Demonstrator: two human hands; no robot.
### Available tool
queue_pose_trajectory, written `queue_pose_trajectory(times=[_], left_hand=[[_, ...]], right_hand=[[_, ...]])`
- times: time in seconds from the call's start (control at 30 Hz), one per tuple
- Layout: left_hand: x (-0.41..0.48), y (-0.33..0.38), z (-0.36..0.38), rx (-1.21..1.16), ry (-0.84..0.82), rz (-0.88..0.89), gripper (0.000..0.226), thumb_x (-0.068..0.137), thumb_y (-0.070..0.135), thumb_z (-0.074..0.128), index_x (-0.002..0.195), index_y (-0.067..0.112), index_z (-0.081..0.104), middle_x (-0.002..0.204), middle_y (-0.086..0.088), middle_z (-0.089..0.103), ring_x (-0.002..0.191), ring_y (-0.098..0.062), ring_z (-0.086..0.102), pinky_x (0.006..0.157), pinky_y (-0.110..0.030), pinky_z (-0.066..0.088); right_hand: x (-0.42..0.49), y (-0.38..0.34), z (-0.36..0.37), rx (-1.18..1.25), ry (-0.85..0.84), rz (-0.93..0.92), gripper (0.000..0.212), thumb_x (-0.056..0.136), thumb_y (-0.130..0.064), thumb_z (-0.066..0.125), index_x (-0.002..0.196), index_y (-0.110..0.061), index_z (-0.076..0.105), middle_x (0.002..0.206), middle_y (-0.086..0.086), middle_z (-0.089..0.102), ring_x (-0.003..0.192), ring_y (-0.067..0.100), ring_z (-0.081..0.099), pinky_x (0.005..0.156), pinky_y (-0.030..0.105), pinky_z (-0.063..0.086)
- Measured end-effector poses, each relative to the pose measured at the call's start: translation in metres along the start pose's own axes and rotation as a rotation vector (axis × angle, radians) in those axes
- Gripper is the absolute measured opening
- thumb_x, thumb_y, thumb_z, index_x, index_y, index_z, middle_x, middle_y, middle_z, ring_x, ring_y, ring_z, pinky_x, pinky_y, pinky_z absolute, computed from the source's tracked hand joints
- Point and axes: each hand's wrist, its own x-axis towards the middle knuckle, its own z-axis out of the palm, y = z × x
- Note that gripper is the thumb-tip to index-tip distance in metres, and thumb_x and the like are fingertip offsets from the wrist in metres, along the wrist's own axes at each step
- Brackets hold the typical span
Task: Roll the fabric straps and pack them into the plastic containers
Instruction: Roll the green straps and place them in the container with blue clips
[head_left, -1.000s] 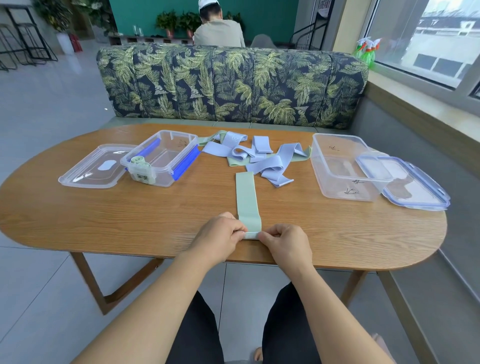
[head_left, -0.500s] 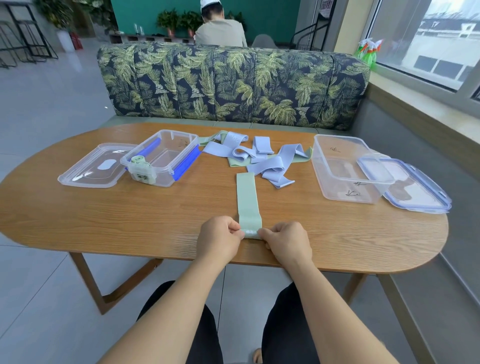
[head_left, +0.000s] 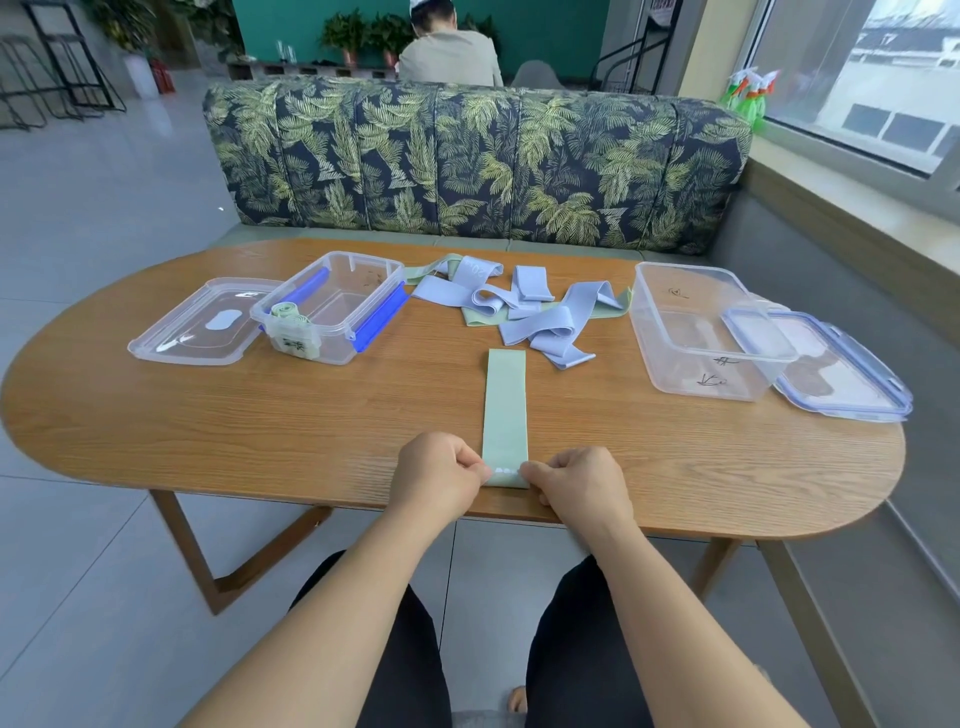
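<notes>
Flat on the desk (head_left: 260, 431), one pale green strap (head_left: 505, 410), laid lengthwise straight away from the near edge. Smooth, even in width, far end cut square just short of the strap pile (head_left: 530, 317). Near end turned up into a small first fold, with white print showing on the turned part. Pinched at that fold from both sides: left hand (head_left: 436, 475) grasping the left corner with fingers curled, right hand (head_left: 582, 486) grasping the right corner the same way.

Beyond, in the middle of the desk, a loose heap of lavender and green bands, all unrolled. To the left, the blue-clipped container (head_left: 332, 312) holding a single rolled green strap (head_left: 284, 312) at its near-left corner, its lid (head_left: 202, 322) flat beside it. To the right, the larger clear container (head_left: 696, 332), with the blue-rimmed lid (head_left: 826, 364) touching its right side.

Against half a second ago, hardly any change: same grip on the same end, fold no thicker, same length of strap stretched out on the desk. Pile, containers and lids in the same places
</notes>
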Motion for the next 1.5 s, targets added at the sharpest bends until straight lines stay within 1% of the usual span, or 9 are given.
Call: queue_pose_trajectory(times=[0.13,0.3,0.53,0.67,0.77,0.93,1.03,1.27,1.5], left_hand=[[0.004,0.004,0.001,0.002,-0.012,-0.032,0.008,0.083,0.027,0.069,0.076,0.024,0.067,0.076,0.002,0.071,0.078,-0.016,0.068,0.072,-0.030,0.056],[0.007,0.007,-0.002,-0.019,-0.041,-0.069,0.008,0.083,0.027,0.069,0.081,0.020,0.072,0.080,0.001,0.071,0.075,-0.018,0.066,0.062,-0.024,0.049],[0.015,0.010,-0.004,-0.021,-0.061,-0.105,0.011,0.080,0.029,0.073,0.073,0.020,0.071,0.077,-0.001,0.072,0.066,-0.017,0.060,0.061,-0.023,0.044],[0.015,0.003,-0.002,-0.001,0.012,-0.048,0.013,0.079,0.034,0.072,0.074,0.022,0.071,0.075,0.006,0.071,0.071,-0.014,0.063,0.064,-0.024,0.050],[0.006,-0.002,0.004,-0.040,0.097,0.041,0.004,0.081,0.029,0.071,0.078,0.026,0.070,0.076,0.013,0.067,0.077,-0.008,0.063,0.070,-0.025,0.051],[0.004,-0.003,0.009,-0.024,0.067,0.084,0.005,0.083,0.025,0.070,0.081,0.029,0.068,0.081,0.013,0.067,0.080,-0.009,0.064,0.076,-0.030,0.054],[0.011,0.000,0.007,0.030,0.066,0.077,0.005,0.085,0.028,0.068,0.080,0.028,0.069,0.083,0.013,0.067,0.083,-0.010,0.062,0.074,-0.027,0.051],[0.024,0.004,0.004,0.079,0.012,0.034,0.014,0.086,0.031,0.066,0.075,0.023,0.070,0.076,0.006,0.069,0.072,-0.017,0.063,0.064,-0.027,0.051],[0.031,0.006,0.003,0.083,0.009,0.010,0.020,0.085,0.038,0.065,0.075,0.021,0.070,0.073,0.005,0.070,0.073,-0.019,0.065,0.068,-0.029,0.052]], right_hand=[[0.004,-0.006,-0.002,0.001,-0.005,0.028,0.026,0.079,-0.037,0.067,0.063,-0.016,0.067,0.076,0.005,0.072,0.071,0.021,0.063,0.069,0.033,0.052],[0.001,-0.001,0.000,0.109,0.021,0.007,0.039,0.074,-0.041,0.067,0.073,-0.002,0.068,0.063,0.006,0.067,0.058,0.018,0.054,0.065,0.037,0.052],[0.001,-0.002,0.000,0.070,0.001,0.009,0.022,0.074,-0.035,0.069,0.065,-0.015,0.067,0.073,0.005,0.073,0.070,0.024,0.065,0.075,0.042,0.057],[0.004,-0.006,-0.001,0.072,-0.014,0.042,0.020,0.074,-0.032,0.068,0.061,-0.018,0.065,0.074,0.006,0.073,0.066,0.021,0.062,0.077,0.041,0.057],[0.006,-0.007,-0.002,0.061,-0.026,0.064,0.020,0.072,-0.032,0.067,0.061,-0.014,0.068,0.074,0.007,0.074,0.058,0.019,0.057,0.075,0.040,0.057],[0.010,-0.011,-0.006,0.068,-0.048,0.092,0.025,0.074,-0.032,0.069,0.057,-0.015,0.066,0.060,0.002,0.071,0.047,0.016,0.051,0.064,0.035,0.054],[0.012,-0.010,-0.007,0.099,-0.052,0.080,0.029,0.078,-0.035,0.070,0.059,-0.014,0.067,0.053,-0.002,0.067,0.044,0.014,0.049,0.059,0.032,0.048],[0.010,-0.003,0.000,0.125,0.027,0.006,0.028,0.073,-0.040,0.070,0.059,-0.016,0.065,0.064,0.002,0.070,0.056,0.018,0.055,0.068,0.040,0.056],[0.018,-0.009,0.001,0.046,0.035,0.023,0.024,0.078,-0.036,0.067,0.063,-0.018,0.064,0.075,0.002,0.072,0.072,0.021,0.063,0.068,0.033,0.051]])
